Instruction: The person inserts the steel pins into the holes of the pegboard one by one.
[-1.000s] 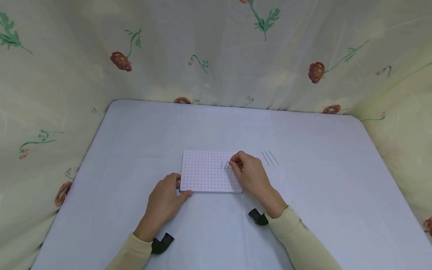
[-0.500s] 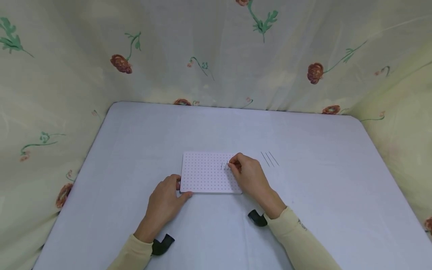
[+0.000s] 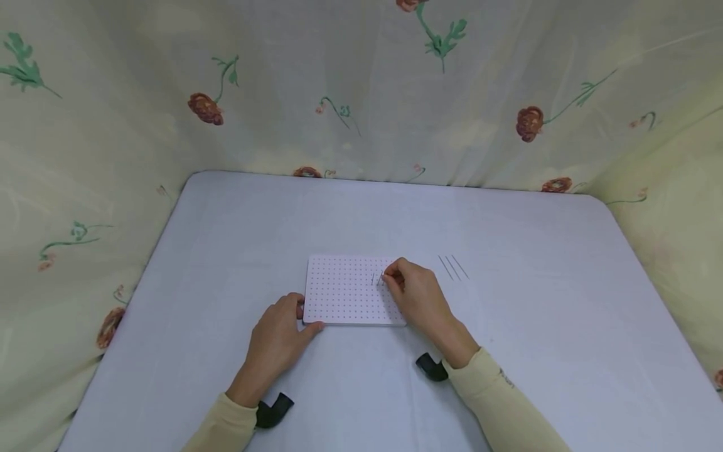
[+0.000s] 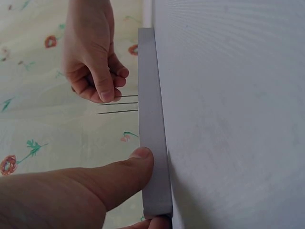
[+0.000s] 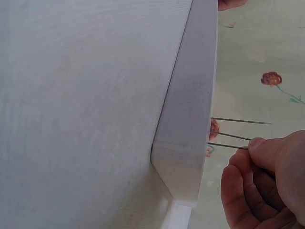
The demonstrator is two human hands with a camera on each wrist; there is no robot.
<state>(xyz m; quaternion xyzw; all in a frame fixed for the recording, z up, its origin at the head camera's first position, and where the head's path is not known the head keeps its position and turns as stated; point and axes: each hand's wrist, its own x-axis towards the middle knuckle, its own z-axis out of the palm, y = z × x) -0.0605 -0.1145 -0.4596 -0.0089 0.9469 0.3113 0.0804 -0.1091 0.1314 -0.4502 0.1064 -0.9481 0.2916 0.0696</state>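
A white pegboard with rows of small holes lies flat on the table. My left hand grips its near left corner, thumb on the front edge and fingers at the left side. Three thin metal pins stand up from the board; one free pin shows clearly in the right wrist view. Over the board's right part, my right hand pinches the top of a pin between thumb and index finger. Another pin stands close behind, its tip hidden by the thumb.
Three loose pins lie side by side on the white table, right of the board. A flowered curtain surrounds the back and sides of the table. A dark wrist mount juts from each sleeve.
The head view shifts slightly. Both hands and the board keep their places, with the right fingers still at the pin.
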